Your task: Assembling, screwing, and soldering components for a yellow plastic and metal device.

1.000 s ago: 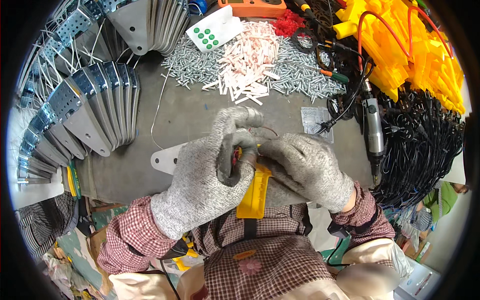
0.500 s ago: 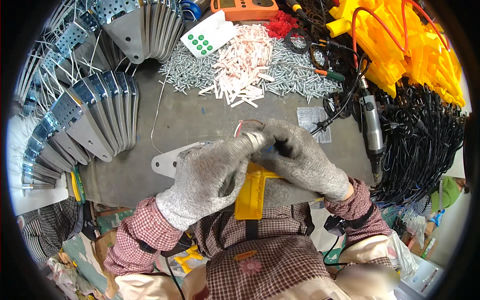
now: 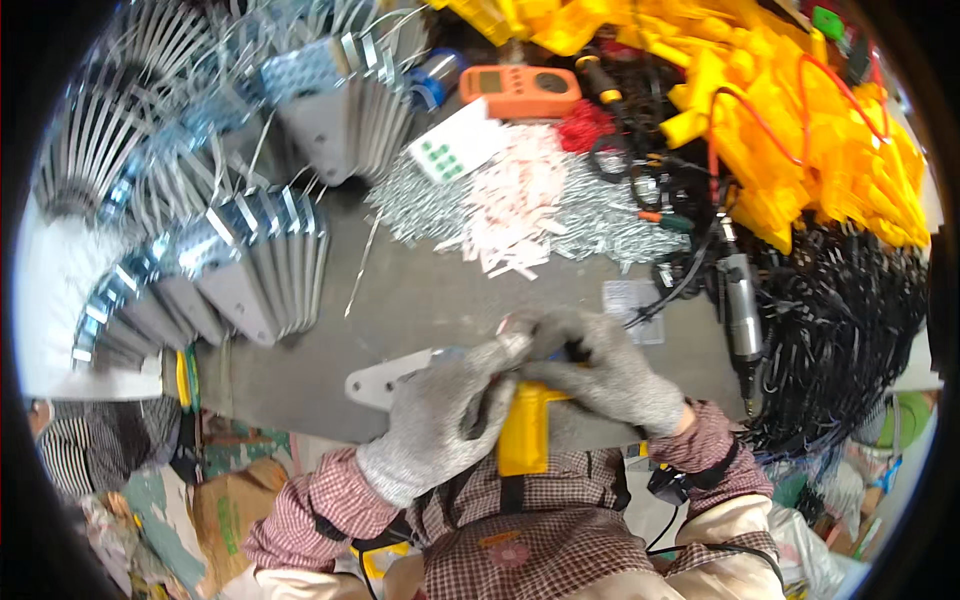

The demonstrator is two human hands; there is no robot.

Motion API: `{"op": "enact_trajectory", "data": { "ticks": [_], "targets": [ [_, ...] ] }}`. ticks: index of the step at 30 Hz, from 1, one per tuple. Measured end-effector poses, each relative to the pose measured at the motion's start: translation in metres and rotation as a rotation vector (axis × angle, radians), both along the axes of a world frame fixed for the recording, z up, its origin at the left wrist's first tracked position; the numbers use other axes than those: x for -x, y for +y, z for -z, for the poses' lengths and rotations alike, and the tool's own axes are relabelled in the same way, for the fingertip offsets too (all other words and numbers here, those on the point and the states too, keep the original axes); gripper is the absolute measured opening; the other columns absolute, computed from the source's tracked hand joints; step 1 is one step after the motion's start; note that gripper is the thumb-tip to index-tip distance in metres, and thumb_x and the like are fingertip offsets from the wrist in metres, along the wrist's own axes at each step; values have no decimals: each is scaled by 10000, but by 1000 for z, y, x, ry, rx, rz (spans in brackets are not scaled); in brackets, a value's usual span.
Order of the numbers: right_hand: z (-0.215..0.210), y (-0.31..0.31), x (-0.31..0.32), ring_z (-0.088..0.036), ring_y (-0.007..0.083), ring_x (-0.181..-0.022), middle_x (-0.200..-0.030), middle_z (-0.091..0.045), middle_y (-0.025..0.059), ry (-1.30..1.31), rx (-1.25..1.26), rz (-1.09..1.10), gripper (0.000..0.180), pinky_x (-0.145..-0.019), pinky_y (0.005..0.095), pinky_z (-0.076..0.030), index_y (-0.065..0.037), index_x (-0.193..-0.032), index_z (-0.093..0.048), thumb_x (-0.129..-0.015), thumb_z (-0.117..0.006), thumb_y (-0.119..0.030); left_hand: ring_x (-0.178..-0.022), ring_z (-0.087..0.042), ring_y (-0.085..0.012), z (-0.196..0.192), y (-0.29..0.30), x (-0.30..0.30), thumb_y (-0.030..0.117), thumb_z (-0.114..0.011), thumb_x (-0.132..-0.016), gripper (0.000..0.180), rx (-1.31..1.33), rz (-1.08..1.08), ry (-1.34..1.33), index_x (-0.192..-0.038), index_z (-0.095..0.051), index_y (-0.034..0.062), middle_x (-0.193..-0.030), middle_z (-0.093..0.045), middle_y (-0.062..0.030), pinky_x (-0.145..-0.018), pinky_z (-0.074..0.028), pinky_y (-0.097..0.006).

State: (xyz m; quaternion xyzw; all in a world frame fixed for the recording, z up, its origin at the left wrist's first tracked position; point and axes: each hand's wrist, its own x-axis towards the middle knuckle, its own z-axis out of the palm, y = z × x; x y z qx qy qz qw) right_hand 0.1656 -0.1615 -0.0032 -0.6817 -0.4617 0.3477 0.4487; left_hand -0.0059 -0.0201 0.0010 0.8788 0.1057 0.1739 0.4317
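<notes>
My left hand (image 3: pixel 445 410) and my right hand (image 3: pixel 625 380), both in grey knit gloves, meet fingertip to fingertip above the near part of the table. Their fingers are pinched together, and a small pale, reddish tip (image 3: pixel 510 325) shows at the left fingertips; what lies between the fingers is hidden and blurred. Directly under the hands, a yellow plastic part (image 3: pixel 523 432) sticks out toward my apron past the table edge. A grey metal plate (image 3: pixel 375 385) with round holes lies beside my left hand, partly covered by it.
Stacked metal brackets (image 3: pixel 255 290) crowd the left. Silver screws (image 3: pixel 425 205), pale short strips (image 3: pixel 515 190) and an orange meter (image 3: pixel 520 92) lie at the back. To the right are a power screwdriver (image 3: pixel 740 300), yellow plastic parts (image 3: pixel 830 140) and black cables (image 3: pixel 830 330).
The whole view has shifted, so table and hands sit lower and slightly right. My hands stay together at the yellow part; the thin red and white wire above the fingertips no longer shows clearly.
</notes>
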Motion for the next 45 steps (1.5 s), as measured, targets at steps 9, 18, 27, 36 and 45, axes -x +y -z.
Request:
{"op": "enact_trajectory", "data": {
  "ticks": [9,18,27,36,45],
  "targets": [
    [-37,32,-145,-659,272,-960,-999,-676,175,-291,100,376,847,-868,363,-517,78,-1473,-373,-860,-745,-373,-1100,-602,-286,-27,104,17,47,-592,-841,312,-989,412,442,-1147,-638,89,-1056,-623,-87,-1047,-449,-424],
    [-27,113,-217,-719,325,-906,-982,-732,150,-826,-383,521,220,-777,389,-550,-110,-1131,-668,-924,-698,-179,-828,-596,-233,-30,71,-26,-23,-603,-838,229,64,219,-306,-1060,-642,19,-931,-603,-97,-752,-501,-324],
    [-57,38,-118,-482,60,-483,-683,-548,-10,348,-455,606,284,-477,214,-430,-85,-1013,-582,-1036,-503,-357,-813,-570,-162,15,40,-26,-15,-566,-892,227,521,12,-268,-1097,-660,-31,-946,-613,-90,-736,-485,-309],
    [-24,54,-115,-381,56,-365,-634,-546,-12,678,-326,527,340,-357,203,-320,-41,-1015,-582,-1029,-500,-370,-766,-621,-183,1,49,-40,89,-778,-830,190,133,336,20,-994,-684,64,-832,-592,-36,-696,-494,-319],
    [-10,56,-112,-404,53,-370,-628,-543,-10,658,-332,435,271,-354,192,-348,-53,-1009,-560,-1041,-498,-315,-886,-592,-182,-1,53,-26,219,-717,-910,372,331,237,-157,-1198,-606,11,-920,-615,-90,-785,-478,-341]
  ]
}}
